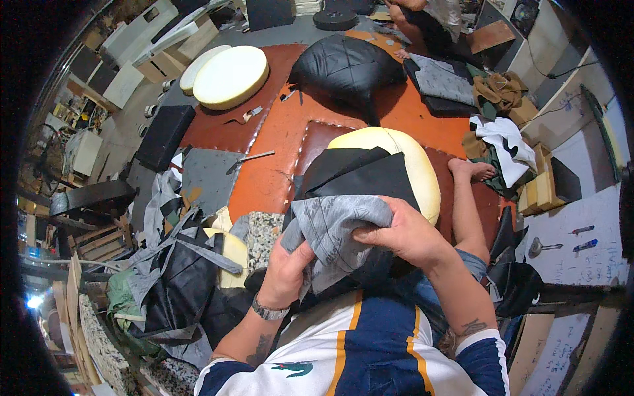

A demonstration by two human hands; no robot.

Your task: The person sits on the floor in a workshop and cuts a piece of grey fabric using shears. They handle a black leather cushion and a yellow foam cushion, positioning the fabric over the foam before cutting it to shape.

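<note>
A piece of grey fabric (337,228) with dark seam lines is held up and bunched in front of my chest. My left hand (282,276), with a metal-banded watch at the wrist, pinches its lower left edge. At the right end of the fabric, my right hand (411,231) grips it with thumb and fingers. Just beyond lies black leather-like material (363,173), draped on a round cream foam cushion (417,173). Whether the grey fabric and the black material are joined, I cannot tell. My bare leg (467,211) stretches out to the right of the foam.
Farther off are a stuffed black cushion (350,69) and round foam discs (231,77). Black and grey scraps (188,277) pile up at left, near speckled foam (264,234). At right, a white board (574,231) bears small tools. Another person (429,23) sits at the back.
</note>
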